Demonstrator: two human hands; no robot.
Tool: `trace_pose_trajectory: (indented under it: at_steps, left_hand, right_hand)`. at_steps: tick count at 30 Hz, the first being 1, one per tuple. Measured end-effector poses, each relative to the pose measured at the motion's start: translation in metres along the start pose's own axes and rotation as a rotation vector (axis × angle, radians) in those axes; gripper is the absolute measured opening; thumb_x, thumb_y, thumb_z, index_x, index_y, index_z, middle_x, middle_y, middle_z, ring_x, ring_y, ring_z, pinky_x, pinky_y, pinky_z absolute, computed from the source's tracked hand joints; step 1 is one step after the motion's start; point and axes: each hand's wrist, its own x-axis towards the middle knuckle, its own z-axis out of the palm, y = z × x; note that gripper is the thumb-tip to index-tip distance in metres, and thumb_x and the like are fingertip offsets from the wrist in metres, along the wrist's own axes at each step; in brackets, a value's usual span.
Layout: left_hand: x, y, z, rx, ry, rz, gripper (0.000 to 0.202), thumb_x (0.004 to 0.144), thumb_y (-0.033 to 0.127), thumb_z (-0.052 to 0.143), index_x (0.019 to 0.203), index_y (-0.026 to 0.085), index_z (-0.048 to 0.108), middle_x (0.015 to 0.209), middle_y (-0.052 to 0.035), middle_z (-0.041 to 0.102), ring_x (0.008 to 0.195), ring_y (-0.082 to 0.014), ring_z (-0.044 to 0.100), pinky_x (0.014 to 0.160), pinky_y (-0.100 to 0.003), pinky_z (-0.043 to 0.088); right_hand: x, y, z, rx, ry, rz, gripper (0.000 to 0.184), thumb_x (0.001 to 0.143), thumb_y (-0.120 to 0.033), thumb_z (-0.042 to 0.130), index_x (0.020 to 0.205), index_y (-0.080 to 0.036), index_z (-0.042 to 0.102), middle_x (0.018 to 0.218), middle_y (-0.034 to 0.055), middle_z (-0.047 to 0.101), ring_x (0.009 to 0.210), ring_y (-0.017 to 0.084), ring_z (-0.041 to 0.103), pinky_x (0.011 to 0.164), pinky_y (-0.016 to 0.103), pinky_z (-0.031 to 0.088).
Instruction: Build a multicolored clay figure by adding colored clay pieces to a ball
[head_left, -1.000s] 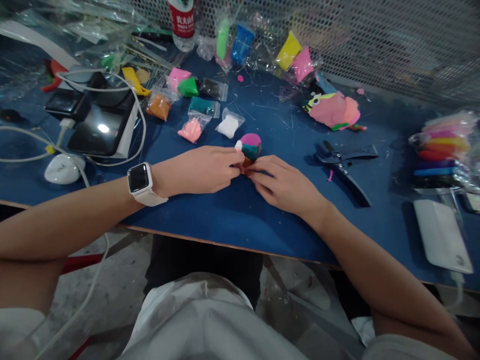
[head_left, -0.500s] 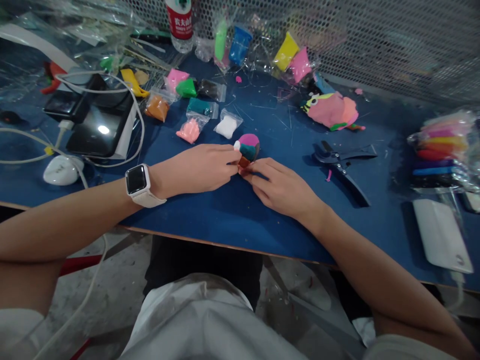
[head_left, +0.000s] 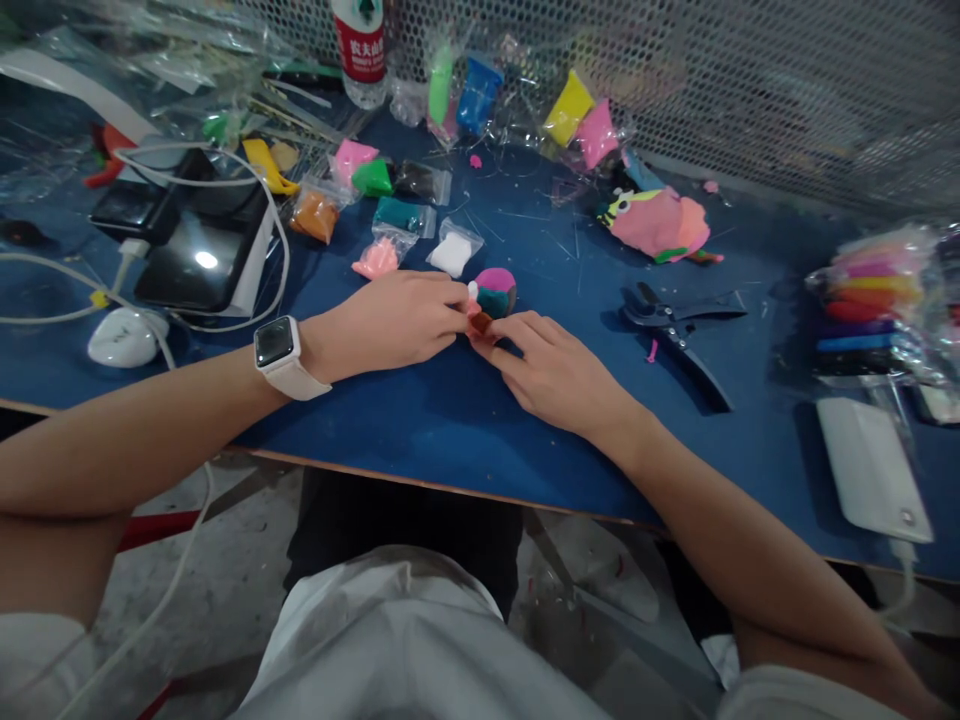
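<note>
Multicoloured clay piece (head_left: 496,291), magenta uppermost, teal beneath, orange-brown lower end (partly obscured), held between left hand (head_left: 401,318) and right hand (head_left: 559,372)

Tally: two hands (head_left: 405,318) (head_left: 559,375), one wristwatch (head_left: 276,342), one bottle (head_left: 361,50), one pliers-like tool (head_left: 686,350), one fish-shaped model (head_left: 656,222), one multicoloured clay piece (head_left: 496,285), seven small packets (head_left: 402,216) beyond the hands, perhaps four more behind amid crumpled plastic (head_left: 519,120).

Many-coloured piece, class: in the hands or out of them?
In: the left hand and right hand both have fingertips at the near edge of the many-coloured piece; its purple part shows beyond.
</note>
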Motion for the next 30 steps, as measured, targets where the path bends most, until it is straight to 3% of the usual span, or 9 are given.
trace_pose_trajectory:
  at_steps: [9,13,18,23,30]
  left_hand:
    - [-0.003,-0.006,-0.003,-0.006,-0.067,0.018,0.04,0.116,0.02,0.05,0.124,0.022,0.089,0.13,-0.0078,0.085,0.118,-0.0284,0.077,0.101,-0.043,0.061]
    - [-0.003,-0.005,-0.004,-0.082,-0.069,-0.007,0.04,0.115,0.02,0.052,0.124,0.025,0.09,0.134,-0.0082,0.085,0.121,-0.0285,0.077,0.102,-0.044,0.06]
    - [-0.001,0.002,-0.007,0.008,-0.084,0.037,0.042,0.117,0.019,0.048,0.126,0.02,0.089,0.133,-0.0097,0.085,0.117,-0.029,0.076,0.101,-0.044,0.06]
    - [-0.001,0.007,-0.002,0.061,-0.059,0.067,0.041,0.117,0.018,0.048,0.114,0.019,0.089,0.13,-0.0114,0.083,0.105,-0.0252,0.074,0.091,-0.041,0.06]
    - [0.0,0.01,0.004,0.042,0.027,0.118,0.033,0.115,0.015,0.054,0.107,0.019,0.086,0.124,-0.0112,0.08,0.111,-0.025,0.073,0.093,-0.04,0.059]
  right_hand:
    - [-0.007,0.023,-0.009,0.242,0.063,0.09,0.031,0.114,-0.016,0.061,0.129,-0.026,0.086,0.123,0.0113,0.084,0.112,0.032,0.078,0.097,0.055,0.071]
    - [-0.008,0.023,-0.008,0.198,0.094,0.071,0.028,0.115,-0.017,0.061,0.127,-0.022,0.086,0.121,0.0131,0.084,0.112,0.032,0.08,0.096,0.053,0.072]
    - [-0.008,0.021,-0.006,0.16,0.061,0.073,0.031,0.115,-0.017,0.06,0.134,-0.023,0.083,0.123,0.0139,0.083,0.112,0.032,0.079,0.096,0.054,0.073]
    - [-0.008,0.021,-0.005,0.173,0.024,0.081,0.032,0.114,-0.016,0.059,0.133,-0.023,0.083,0.127,0.0147,0.08,0.115,0.033,0.077,0.099,0.055,0.072]
    - [-0.007,0.022,-0.004,0.22,0.077,0.097,0.025,0.112,-0.016,0.063,0.119,-0.025,0.084,0.122,0.0126,0.083,0.114,0.032,0.078,0.097,0.054,0.07]
